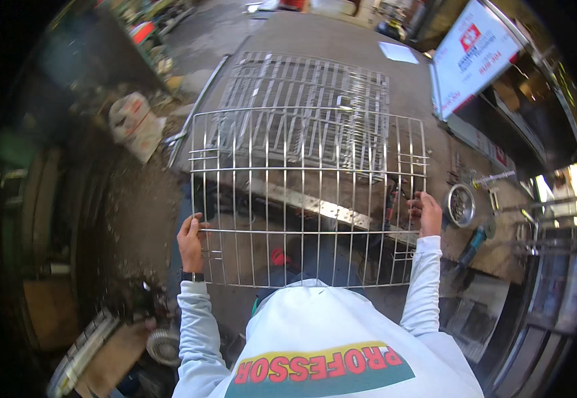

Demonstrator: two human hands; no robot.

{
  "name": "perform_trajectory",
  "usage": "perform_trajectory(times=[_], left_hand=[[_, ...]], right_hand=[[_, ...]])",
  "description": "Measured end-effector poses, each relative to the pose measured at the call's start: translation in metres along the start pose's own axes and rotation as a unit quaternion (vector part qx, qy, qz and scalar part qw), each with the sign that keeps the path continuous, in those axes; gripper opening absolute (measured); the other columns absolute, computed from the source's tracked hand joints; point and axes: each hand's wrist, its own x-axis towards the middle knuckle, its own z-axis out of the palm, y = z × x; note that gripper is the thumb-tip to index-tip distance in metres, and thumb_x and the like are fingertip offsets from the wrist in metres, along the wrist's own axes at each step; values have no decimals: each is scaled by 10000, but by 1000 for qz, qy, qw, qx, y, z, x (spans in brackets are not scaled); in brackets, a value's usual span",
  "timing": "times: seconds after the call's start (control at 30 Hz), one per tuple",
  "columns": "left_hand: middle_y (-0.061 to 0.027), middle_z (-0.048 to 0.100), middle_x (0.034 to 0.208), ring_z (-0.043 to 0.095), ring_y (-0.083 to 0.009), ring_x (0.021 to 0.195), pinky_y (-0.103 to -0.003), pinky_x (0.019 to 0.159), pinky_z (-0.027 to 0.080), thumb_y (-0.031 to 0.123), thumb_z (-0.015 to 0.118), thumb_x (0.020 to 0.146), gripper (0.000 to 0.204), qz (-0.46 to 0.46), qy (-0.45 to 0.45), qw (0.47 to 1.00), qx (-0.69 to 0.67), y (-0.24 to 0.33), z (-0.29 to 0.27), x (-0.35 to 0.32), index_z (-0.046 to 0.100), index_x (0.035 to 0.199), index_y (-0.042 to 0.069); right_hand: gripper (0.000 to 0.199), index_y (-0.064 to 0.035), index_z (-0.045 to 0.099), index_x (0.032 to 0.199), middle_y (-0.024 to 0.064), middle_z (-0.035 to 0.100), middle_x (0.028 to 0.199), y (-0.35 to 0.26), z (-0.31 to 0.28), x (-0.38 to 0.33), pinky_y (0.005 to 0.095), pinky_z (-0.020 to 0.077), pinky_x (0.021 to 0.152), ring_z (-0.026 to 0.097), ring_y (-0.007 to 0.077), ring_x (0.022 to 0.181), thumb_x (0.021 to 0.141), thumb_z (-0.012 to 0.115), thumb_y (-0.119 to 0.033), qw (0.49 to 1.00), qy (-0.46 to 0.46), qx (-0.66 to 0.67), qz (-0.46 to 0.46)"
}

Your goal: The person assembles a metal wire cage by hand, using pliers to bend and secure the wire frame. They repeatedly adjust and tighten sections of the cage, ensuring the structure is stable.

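Observation:
A rectangular metal wire rack (307,232) is held up in front of my body, with thin long bars and a few cross bars. My left hand (191,240) is closed on its left edge, near the lower cross bar. The right edge is gripped by my right hand (426,213), slightly higher up. Behind the held rack, more wire racks (301,83) lie piled on the worktable (335,36), partly seen through the bars.
To the right are a metal bowl (459,204) of small parts, a teal angle grinder (475,244) and a film-covered panel (471,56). A white sheet (398,52) lies on the far table. At left, a white bag (132,123) sits on the littered floor.

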Motion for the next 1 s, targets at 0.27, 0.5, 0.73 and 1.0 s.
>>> perform_trajectory(times=[0.27, 0.5, 0.73, 1.0], left_hand=[[-38, 727, 941, 636, -91, 760, -233, 677, 480, 190, 557, 1072, 269, 6, -17, 1000, 7, 29, 67, 161, 698, 1231, 25], [-43, 726, 976, 617, -74, 767, -224, 645, 455, 214, 558, 1066, 305, 2, -46, 998, 53, 69, 118, 299, 692, 1240, 2], [-49, 724, 975, 627, -84, 765, -235, 662, 488, 202, 558, 1066, 323, -15, -61, 997, 45, 71, 160, 391, 686, 1280, -2], [-82, 747, 1089, 666, -141, 933, -281, 824, 527, 141, 640, 1011, 333, 62, -98, 962, 249, 45, 138, 450, 688, 1271, -62]], right_hand=[[347, -88, 664, 1194, 58, 737, 910, -43, 73, 80, 268, 491, 591, 656, 124, 663, 1019, 601, -381, 993, 1, 78, 92], [345, -111, 652, 1191, 56, 732, 882, -57, 137, 201, 278, 490, 568, 660, 128, 655, 972, 674, -377, 982, -4, 134, 131], [363, -92, 657, 1225, 52, 729, 858, -55, 186, 272, 288, 508, 587, 644, 121, 636, 969, 678, -349, 986, 20, 103, 126], [427, -30, 632, 1308, 73, 725, 857, -28, 214, 295, 294, 494, 518, 631, 115, 620, 988, 685, -307, 992, 23, 21, 126]])
